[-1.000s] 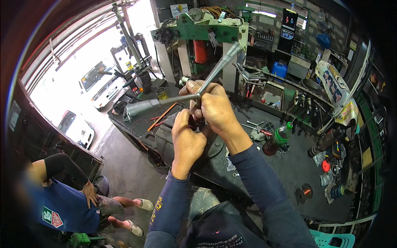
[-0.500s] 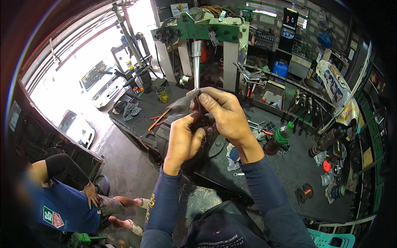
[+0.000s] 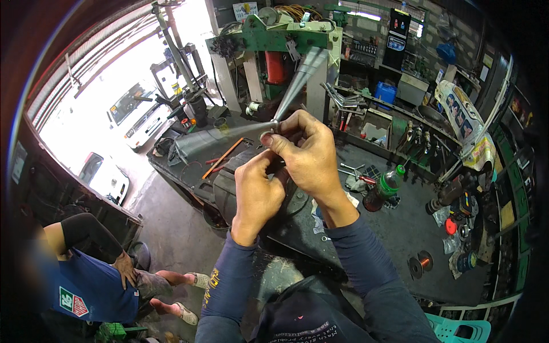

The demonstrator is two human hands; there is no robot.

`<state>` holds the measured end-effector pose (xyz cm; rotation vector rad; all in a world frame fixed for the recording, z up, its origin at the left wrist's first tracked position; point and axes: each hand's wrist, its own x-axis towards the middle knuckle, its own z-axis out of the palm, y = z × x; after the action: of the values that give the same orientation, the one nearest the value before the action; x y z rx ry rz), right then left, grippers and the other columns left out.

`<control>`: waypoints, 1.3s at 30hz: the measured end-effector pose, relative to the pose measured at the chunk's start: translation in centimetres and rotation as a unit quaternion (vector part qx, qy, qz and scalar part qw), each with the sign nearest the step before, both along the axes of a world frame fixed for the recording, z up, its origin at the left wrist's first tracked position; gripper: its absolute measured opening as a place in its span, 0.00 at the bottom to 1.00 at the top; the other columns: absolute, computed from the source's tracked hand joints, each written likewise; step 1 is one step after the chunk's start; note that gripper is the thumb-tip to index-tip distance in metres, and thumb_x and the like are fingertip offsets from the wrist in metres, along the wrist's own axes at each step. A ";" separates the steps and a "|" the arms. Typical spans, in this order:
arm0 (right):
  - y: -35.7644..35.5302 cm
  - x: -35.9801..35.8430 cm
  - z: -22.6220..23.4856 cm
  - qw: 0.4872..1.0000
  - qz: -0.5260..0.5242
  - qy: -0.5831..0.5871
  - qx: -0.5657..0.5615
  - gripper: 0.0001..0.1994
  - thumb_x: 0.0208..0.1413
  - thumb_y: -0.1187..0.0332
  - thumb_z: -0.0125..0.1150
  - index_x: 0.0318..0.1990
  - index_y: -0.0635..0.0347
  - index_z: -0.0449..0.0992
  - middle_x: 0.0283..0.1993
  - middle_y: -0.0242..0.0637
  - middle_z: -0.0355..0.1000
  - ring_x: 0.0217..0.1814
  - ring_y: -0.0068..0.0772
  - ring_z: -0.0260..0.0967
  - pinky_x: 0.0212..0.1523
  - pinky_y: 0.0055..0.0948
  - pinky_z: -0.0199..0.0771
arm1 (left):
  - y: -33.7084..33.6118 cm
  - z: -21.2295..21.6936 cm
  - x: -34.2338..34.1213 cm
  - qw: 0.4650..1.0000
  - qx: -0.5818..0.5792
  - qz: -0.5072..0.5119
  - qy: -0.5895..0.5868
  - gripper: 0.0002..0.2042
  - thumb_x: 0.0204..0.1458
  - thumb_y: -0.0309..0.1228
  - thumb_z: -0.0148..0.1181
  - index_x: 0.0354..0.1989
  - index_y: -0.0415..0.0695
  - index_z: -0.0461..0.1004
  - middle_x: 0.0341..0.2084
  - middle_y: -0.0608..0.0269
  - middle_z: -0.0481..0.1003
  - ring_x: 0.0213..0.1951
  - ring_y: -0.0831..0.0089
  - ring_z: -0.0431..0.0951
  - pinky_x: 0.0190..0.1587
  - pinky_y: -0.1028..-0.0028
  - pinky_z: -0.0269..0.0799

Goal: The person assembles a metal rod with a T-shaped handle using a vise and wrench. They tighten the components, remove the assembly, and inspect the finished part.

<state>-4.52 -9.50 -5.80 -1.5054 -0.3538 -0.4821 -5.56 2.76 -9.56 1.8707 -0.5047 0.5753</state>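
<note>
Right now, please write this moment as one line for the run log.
left hand: grips dark part under tool | right hand: pinches joint of blurred two-armed metal tool | below: dark workbench | nearby: seated person

Both forearms wear dark navy long sleeves ending at the wrists; left hand (image 3: 255, 191) and right hand (image 3: 307, 157) are bare, ungloved; yellow lettering runs along the left sleeve below the wrist

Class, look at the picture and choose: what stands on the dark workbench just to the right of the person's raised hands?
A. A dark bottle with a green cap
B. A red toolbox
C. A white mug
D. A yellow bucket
A: a dark bottle with a green cap stands on the workbench beside the right hand.
</note>
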 end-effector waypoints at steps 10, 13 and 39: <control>-1.3 -0.3 0.8 0.995 0.093 0.031 0.028 0.03 0.56 0.79 0.68 0.36 0.71 0.83 0.31 0.37 0.81 0.33 0.22 0.77 0.37 0.24 0.79 | 0.7 0.1 0.9 0.998 0.009 -0.051 0.033 0.24 0.43 0.21 0.70 0.52 0.35 0.73 0.45 0.53 0.77 0.47 0.62 0.79 0.50 0.63 0.75; -0.4 0.1 0.3 0.999 0.023 -0.010 0.024 0.06 0.51 0.77 0.73 0.32 0.70 0.81 0.29 0.36 0.80 0.30 0.22 0.76 0.34 0.25 0.77 | -0.1 -0.2 1.0 0.998 0.036 0.052 -0.012 0.19 0.40 0.22 0.74 0.42 0.36 0.76 0.35 0.56 0.76 0.35 0.61 0.77 0.40 0.65 0.74; -2.7 0.6 0.1 0.989 0.140 0.055 -0.005 0.11 0.58 0.75 0.70 0.47 0.70 0.83 0.40 0.38 0.82 0.44 0.25 0.79 0.46 0.25 0.79 | 1.4 -0.6 1.3 0.983 -0.023 -0.158 0.085 0.20 0.53 0.15 0.57 0.56 0.34 0.75 0.47 0.55 0.81 0.51 0.71 0.80 0.56 0.70 0.73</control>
<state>-3.90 -12.18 -5.67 -1.4578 -0.4736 -0.1739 -4.24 4.18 -10.17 1.7310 -0.6516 0.2116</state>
